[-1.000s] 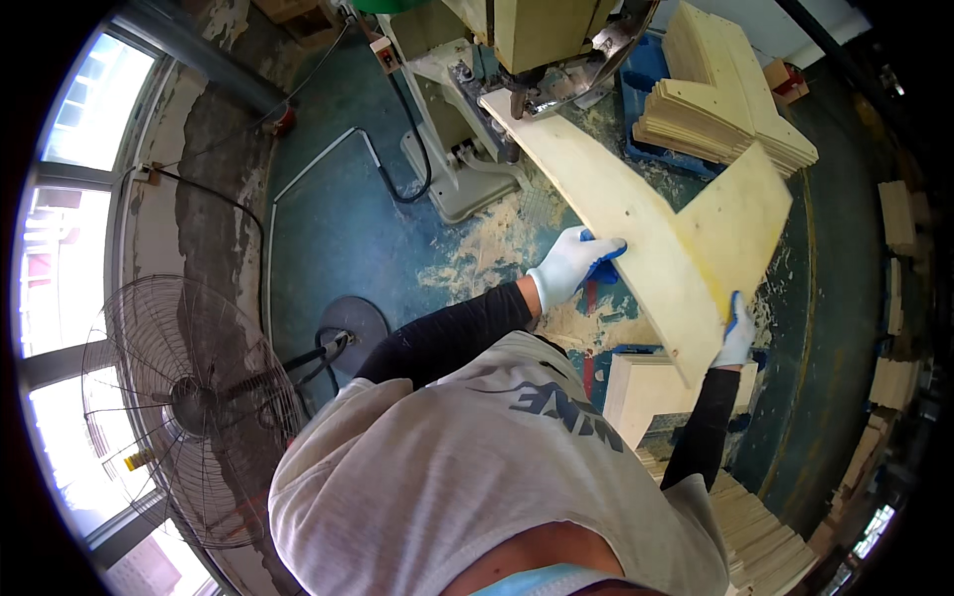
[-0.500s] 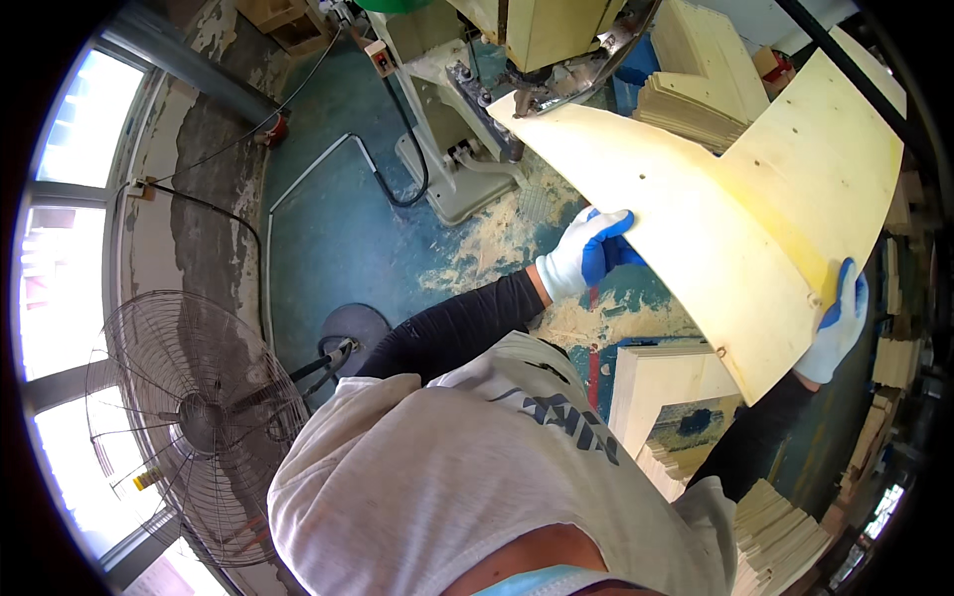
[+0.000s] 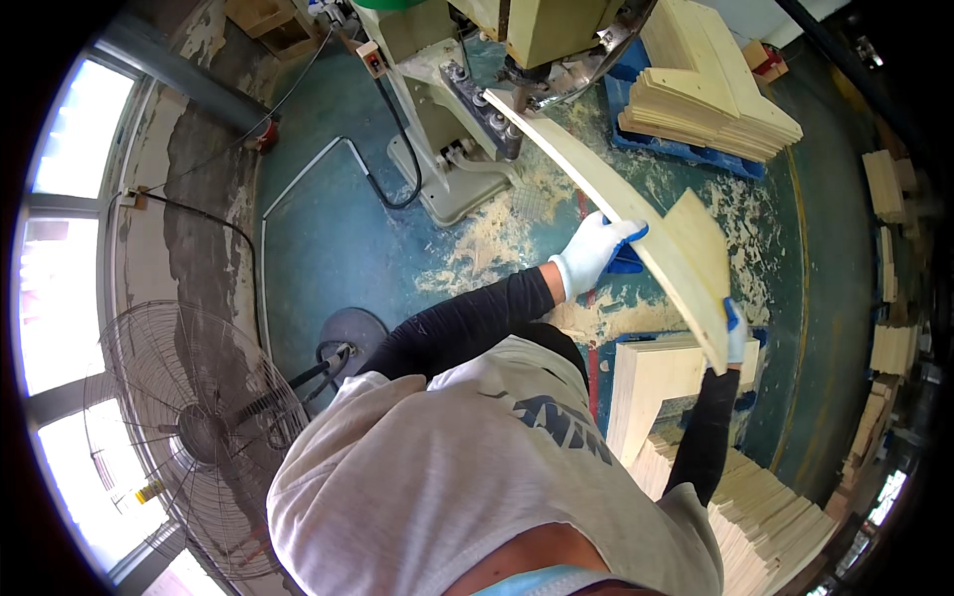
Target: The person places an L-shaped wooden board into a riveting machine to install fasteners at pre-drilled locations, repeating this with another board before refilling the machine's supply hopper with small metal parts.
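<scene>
Both my hands, in white gloves with blue palms, hold a pale plywood panel [image 3: 664, 248]. The panel is tilted steeply, so a long curved edge faces me and only part of its broad face shows. My left hand [image 3: 594, 253] grips the near edge around its middle, thumb on top and fingers beneath. My right hand [image 3: 736, 333] grips the panel near its lower right end; most of those fingers are hidden. The panel's far narrow tip lies close to the head of a cream-coloured machine [image 3: 556, 40]; whether they touch, I cannot tell.
Cut panels [image 3: 711, 84] are stacked on a blue pallet [image 3: 686, 159] at the far right. Another stack [image 3: 636, 387] stands by my right arm. Sawdust [image 3: 477, 243] covers parts of the floor. A wire-caged fan [image 3: 199, 432] stands at left, beside the windows.
The panel has turned from broad face up to nearly edge-on. My right hand has moved left with its end, while my left hand keeps its hold and has shifted slightly right.
</scene>
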Motion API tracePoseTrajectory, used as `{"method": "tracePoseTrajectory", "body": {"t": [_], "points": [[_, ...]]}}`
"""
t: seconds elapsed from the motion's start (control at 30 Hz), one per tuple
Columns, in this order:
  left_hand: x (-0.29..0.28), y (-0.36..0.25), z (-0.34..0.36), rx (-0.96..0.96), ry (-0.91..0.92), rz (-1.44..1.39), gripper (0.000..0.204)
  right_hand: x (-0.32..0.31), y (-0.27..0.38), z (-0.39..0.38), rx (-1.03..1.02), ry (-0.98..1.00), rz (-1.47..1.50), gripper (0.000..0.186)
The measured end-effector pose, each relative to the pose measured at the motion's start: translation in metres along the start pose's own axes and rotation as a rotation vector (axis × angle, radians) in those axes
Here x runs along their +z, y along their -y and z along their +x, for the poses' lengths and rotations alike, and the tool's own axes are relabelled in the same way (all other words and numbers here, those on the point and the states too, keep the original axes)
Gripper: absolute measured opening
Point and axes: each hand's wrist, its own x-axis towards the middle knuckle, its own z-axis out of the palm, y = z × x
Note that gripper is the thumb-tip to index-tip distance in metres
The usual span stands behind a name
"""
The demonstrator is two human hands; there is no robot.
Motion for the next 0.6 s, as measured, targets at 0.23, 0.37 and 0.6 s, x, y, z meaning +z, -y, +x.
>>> {"method": "tracePoseTrajectory", "body": {"t": [0.23,0.37,0.6], "points": [[-0.041,0.023,-0.011,0.041,-0.182,0.349,0.026,0.058,-0.135,-0.006,0.133,0.058,0.226,0.043],[0.003,0.020,0.000,0.131,-0.159,0.113,0.025,-0.008,-0.080,0.033,0.182,0.173,0.244,0.043],[0.064,0.034,0.027,0.481,-0.009,-0.453,0.037,0.099,0.196,-0.006,-0.504,-0.031,-0.020,0.029]]}}
